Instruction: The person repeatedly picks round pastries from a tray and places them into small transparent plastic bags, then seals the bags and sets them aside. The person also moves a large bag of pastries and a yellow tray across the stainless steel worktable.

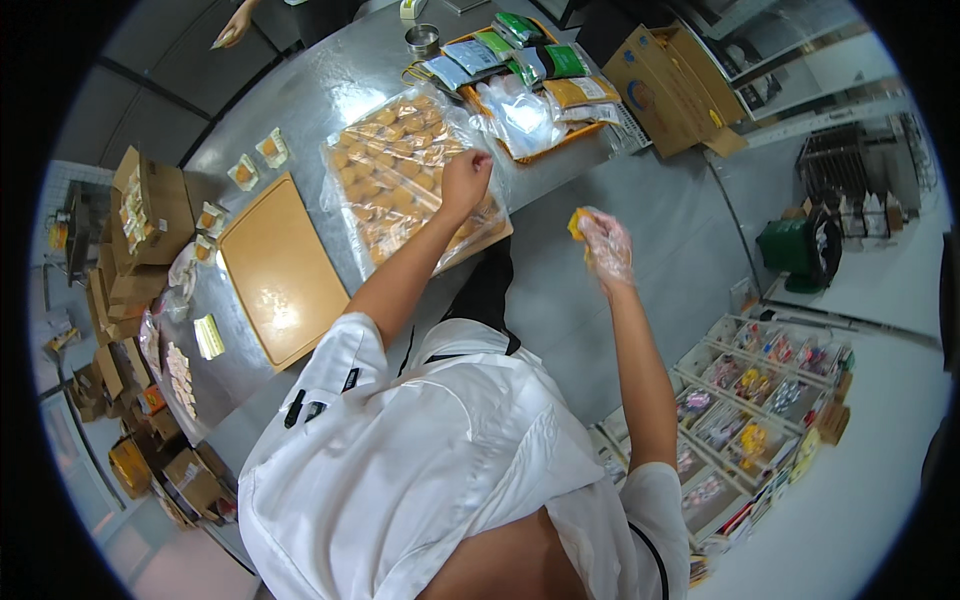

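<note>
My left hand (466, 182), bare with its fingers curled in, is over the right part of a tray of round golden-brown pastries (382, 180). Clear plastic film covers this tray, and nothing shows in the hand. Out over the floor to the right, my right hand (609, 247) wears a clear plastic glove. It is closed on a crumpled yellow thing (577, 225), perhaps a cloth. Left of the pastries lies a bare tan tray or board (281, 270). Small wrapped pastries (243, 172) lie beyond it on the steel table (315, 97).
An orange basket (559, 150) of bags and packets stands at the table's right end, by a cardboard box (660, 90). Boxes (154, 210) are stacked at the left. A compartmented rack of small packets (739, 390) stands at lower right. Another person's hand (236, 26) shows at top left.
</note>
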Available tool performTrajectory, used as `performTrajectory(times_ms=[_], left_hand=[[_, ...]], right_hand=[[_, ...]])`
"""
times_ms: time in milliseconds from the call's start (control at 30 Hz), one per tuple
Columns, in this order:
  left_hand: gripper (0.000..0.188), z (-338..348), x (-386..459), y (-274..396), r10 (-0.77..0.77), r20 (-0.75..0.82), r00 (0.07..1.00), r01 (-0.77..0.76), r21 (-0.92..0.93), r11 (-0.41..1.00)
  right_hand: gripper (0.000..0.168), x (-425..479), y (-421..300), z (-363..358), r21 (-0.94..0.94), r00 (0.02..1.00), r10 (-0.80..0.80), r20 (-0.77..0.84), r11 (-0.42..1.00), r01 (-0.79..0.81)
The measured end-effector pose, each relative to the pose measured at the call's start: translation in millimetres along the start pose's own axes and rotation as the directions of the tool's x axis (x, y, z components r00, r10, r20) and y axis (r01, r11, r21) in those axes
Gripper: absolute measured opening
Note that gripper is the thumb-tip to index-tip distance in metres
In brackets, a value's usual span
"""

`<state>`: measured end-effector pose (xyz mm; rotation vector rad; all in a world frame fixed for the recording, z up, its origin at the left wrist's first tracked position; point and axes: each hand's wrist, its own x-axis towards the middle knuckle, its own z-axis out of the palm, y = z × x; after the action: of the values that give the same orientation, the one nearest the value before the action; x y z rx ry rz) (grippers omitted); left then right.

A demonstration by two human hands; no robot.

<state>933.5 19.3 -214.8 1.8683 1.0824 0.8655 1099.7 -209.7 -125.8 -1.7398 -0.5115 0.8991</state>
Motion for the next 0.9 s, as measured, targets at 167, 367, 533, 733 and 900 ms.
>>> performTrajectory(times_ms=[167, 367, 533, 733, 900], left_hand=[[0.02, 73.1, 103.6, -13.6, 0.108, -0.058, 0.992, -0.091, 0.246, 0.965], [0.015, 117.2, 147.0, -43.5, -0.089, 0.147, 0.985, -0.001, 0.522, 0.853], [0.01, 103.5, 152.4, -26.3, -0.156, 0.154, 0.976, 0.108, 0.278, 0.954], [0.013, 76.6, 133.7, -36.0, -0.42, 0.368, 0.83, 0.528, -0.271, 0.805], [0.009, 71.2, 123.4, -8.9, -0.489, 0.455, 0.745, 0.653, -0.646, 0.394]], right_hand=[[0.041, 139.3, -26.5, 26.6, -0.036, 0.985, 0.118, 0.124, 0.993, -0.115], [0.04, 248.8, -18.2, 56.0, -0.181, 0.977, -0.016, 0.211, 0.982, 0.056], [0.034, 297.8, -42.9, 87.3, -0.619, 0.839, -0.254, 0.482, 0.579, 0.531], [0.033, 300.9, -83.5, 103.7, -0.595, 0.706, -0.4, 0.585, 0.379, 0.708], [0.025, 333.2, -95.0, 80.2, -0.148, 0.799, 0.498, 0.337, 0.866, -0.477]])
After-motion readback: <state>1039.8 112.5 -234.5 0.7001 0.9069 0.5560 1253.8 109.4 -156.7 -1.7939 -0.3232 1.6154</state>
